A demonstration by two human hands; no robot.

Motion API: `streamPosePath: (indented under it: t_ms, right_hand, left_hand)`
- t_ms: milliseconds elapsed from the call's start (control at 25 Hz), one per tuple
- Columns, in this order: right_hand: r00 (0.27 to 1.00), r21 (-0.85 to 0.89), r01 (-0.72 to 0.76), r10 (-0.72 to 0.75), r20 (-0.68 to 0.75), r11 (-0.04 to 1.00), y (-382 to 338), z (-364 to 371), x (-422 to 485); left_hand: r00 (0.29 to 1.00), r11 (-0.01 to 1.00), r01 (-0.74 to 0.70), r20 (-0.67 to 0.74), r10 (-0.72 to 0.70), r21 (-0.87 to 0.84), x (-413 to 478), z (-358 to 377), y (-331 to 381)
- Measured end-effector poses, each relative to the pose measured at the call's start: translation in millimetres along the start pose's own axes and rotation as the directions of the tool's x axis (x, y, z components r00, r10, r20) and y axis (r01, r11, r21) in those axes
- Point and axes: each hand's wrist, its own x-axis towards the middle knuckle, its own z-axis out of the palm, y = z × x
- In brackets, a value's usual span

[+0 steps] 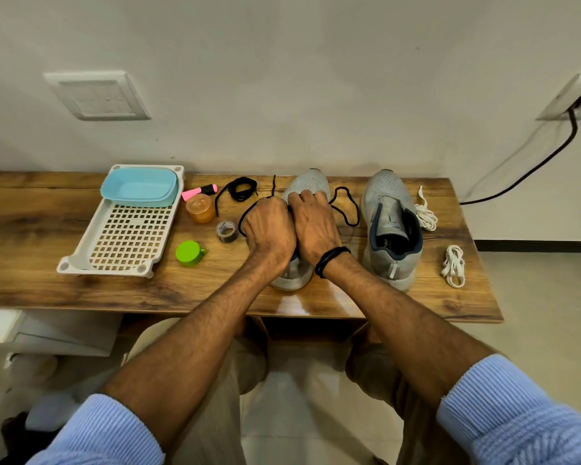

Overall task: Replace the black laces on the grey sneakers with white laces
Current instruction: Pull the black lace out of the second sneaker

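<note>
Laced sneaker: on counter, under both hands.
Left hand: fisted round its black lace.
Right hand: fingers bent on its upper; grip unclear.
White laces: well to its right.

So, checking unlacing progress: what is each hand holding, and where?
The left hand grips the black lace beside the grey sneaker under it; the fingers of the right hand curl on its upper, their hold hidden.

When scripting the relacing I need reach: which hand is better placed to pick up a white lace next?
Right, probably. Both white laces lie beyond the unlaced sneaker, on the right hand's side. The left hand would have to cross both sneakers.
</note>
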Motion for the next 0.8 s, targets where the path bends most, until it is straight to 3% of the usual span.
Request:
streamPosePath:
  t_ms: [200, 480, 680, 800]
  right_hand:
    - [1.000, -0.020, -0.030, 0.030, 0.006, 0.999, -4, -2, -2]
    - [0.979, -0.162, -0.186, 0.197, 0.053, 0.969, -11, -7, -1]
    - [0.979, -0.030, -0.202, 0.202, 0.002, 0.979, -16, -11, -1]
    - [0.926, 0.234, -0.333, 0.363, -0.101, 0.913, 3, -34, 9]
  left_hand:
    - [1.000, 0.999, 0.013, 0.029, -0.011, -0.052, 0, -2, 0]
    - [0.998, 0.986, 0.047, 0.039, -0.042, -0.161, 3, -3, -1]
    - [0.992, 0.971, 0.094, 0.104, -0.072, -0.222, 13, -9, -7]
    - [0.990, 0.973, 0.084, 0.128, -0.058, -0.214, 11, -11, -9]
